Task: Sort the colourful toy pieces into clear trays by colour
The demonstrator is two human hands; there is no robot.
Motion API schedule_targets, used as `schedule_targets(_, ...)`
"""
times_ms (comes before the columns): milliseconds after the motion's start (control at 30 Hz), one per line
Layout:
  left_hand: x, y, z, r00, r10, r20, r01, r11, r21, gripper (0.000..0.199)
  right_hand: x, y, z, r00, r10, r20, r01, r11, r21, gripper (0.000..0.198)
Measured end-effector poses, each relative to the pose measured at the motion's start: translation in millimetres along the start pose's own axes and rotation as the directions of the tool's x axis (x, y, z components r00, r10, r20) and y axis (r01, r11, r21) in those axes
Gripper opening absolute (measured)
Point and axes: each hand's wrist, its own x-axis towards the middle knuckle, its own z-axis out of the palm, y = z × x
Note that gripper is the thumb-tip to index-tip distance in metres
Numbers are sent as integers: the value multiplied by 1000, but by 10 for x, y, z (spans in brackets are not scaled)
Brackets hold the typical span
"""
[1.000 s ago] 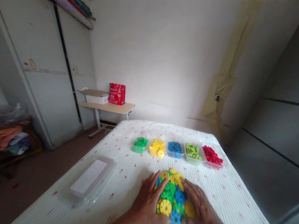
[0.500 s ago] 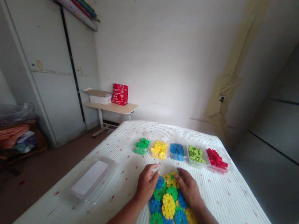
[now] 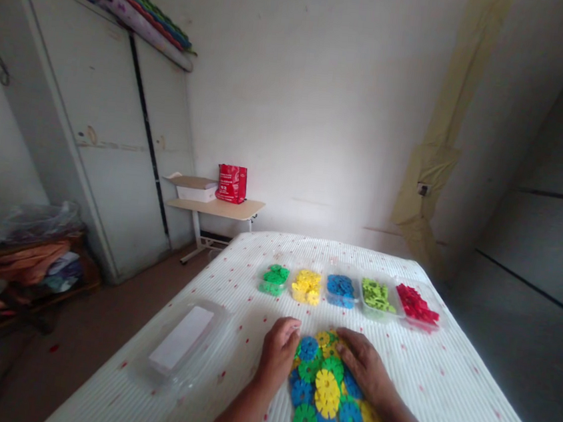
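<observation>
A loose pile of slotted plastic discs in yellow, green and blue (image 3: 328, 384) lies on the cloth between my hands. My left hand (image 3: 280, 348) rests at the pile's left edge, cupped, with its fingers bent and thumb beside the discs. Over the pile's upper right side lies my right hand (image 3: 366, 364), its fingers stretched out and touching the discs. Some discs are partly hidden under that hand. Neither hand visibly lifts a disc.
Beyond the pile stands a row of clear tubs with green pieces (image 3: 275, 277), yellow pieces (image 3: 306, 285), blue pieces (image 3: 341, 289), light green pieces (image 3: 377, 296) and red pieces (image 3: 416, 307). A clear plastic container with a white rectangle (image 3: 181, 340) lies at left. Behind is a small table (image 3: 231, 208) with a red bag (image 3: 232, 184).
The view has shifted slightly, so everything sits a little further right and lower. My left fingers look more curled; my right hand stays on the pile.
</observation>
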Motion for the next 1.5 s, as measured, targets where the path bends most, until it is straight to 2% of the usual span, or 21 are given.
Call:
schedule_targets(267,-1,12,-24,999,-6,51,6,1000,11,23,5,30,21,1000,-1,-8,1,1000,11,48)
schedule_targets(533,4,-39,-8,999,15,47,-15,1000,-9,21,0,24,21,1000,-8,7,8,1000,4,49)
schedule_targets(933,4,11,-27,998,-21,63,20,999,28,23,3,-5,-2,1000,-25,0,25,1000,-17,47)
schedule_targets(1367,8,8,-33,998,-35,54,33,999,28,22,-2,-47,-27,1000,-1,-28,3,998,64,48)
schedule_targets(1500,2,-11,-35,997,-26,67,24,999,38,24,3,-35,-16,999,-38,-20,38,999,7,49)
